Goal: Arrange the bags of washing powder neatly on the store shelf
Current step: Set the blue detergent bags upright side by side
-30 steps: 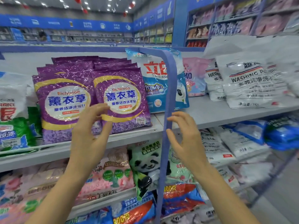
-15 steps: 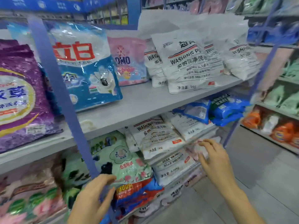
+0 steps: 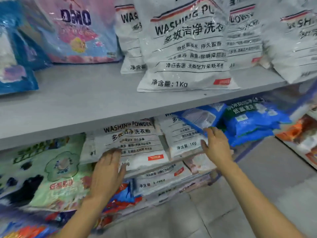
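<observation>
Landmark: the grey upper shelf (image 3: 85,107). On it stands a white bag (image 3: 185,48) printed "WASHING P…" with Chinese lines and "1Kg" at its foot; more white bags of the same print stand behind and to either side of it. Left of these on the same shelf is a pink bag (image 3: 77,31) lettered "OMO", and further left a blue bag (image 3: 15,66) whose writing is cut off.

Just under the shelf lies a white bag reading "WASHING POWDER" (image 3: 130,141), tilted forward, with a red tag at its lower corner. The left hand (image 3: 106,176) rests flat on its lower left edge, fingers (image 3: 111,157) spread and released, grasping nothing. Beside it to the right lies a second white bag marked "1Kg" (image 3: 181,140); the right hand (image 3: 216,146) is at its right edge, fingers open, touching the blue packs (image 3: 253,121) stacked there. Below the shelf at far left is a green bag with a panda (image 3: 42,172).
</observation>
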Motion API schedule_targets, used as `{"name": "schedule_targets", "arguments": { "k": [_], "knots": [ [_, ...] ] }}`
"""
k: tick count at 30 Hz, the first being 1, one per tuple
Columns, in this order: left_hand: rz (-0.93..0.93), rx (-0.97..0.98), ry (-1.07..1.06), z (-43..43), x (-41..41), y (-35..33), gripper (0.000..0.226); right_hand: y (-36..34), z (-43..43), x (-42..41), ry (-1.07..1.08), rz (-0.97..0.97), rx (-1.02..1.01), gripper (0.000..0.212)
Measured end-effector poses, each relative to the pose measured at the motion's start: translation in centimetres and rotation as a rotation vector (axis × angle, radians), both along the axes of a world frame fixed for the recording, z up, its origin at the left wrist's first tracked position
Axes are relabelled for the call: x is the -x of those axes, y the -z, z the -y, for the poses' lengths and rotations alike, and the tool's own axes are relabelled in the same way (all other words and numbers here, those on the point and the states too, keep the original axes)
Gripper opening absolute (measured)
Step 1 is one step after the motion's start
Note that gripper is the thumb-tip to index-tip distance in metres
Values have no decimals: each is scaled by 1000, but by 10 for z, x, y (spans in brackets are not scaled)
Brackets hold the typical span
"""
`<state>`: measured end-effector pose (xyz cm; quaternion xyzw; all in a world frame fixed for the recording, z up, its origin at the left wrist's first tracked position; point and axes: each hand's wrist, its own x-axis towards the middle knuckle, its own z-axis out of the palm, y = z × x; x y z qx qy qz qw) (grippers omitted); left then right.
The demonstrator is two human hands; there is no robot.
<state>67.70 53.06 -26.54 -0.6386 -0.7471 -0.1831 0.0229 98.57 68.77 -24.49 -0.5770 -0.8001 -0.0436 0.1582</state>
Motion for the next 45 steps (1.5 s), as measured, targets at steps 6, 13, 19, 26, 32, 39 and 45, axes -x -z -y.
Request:
{"name": "schedule_targets", "arguments": {
  "k": [6, 13, 19, 26, 32, 39, 45],
  "knots": [
    [-100, 76, -90, -31, -5, 27, 50, 20, -71, 15, -39, 109, -70, 53],
    [-111, 156, -125, -36, 7, 61, 70, 39, -109, 31, -6, 196, 106, 75],
    [-130, 171, -129, -35, 8, 64, 71, 44, -113, 25, -79, 46, -103, 38],
    [-125, 209, -122, -34, 9, 64, 71, 24, -84, 10, -132, -401, -210, 27],
    [-139, 272, -125, -34, 11, 64, 71, -1, -32, 1, -126, -823, 84, 33],
    [-137, 318, -134, -35, 7, 56, 80, -35, 28, -17, -187, -1216, 423, 31],
    [53, 329, -153, -35, -3, 39, 74, -70, 57, -24, -256, -1560, 777, 25]
  ]
}}
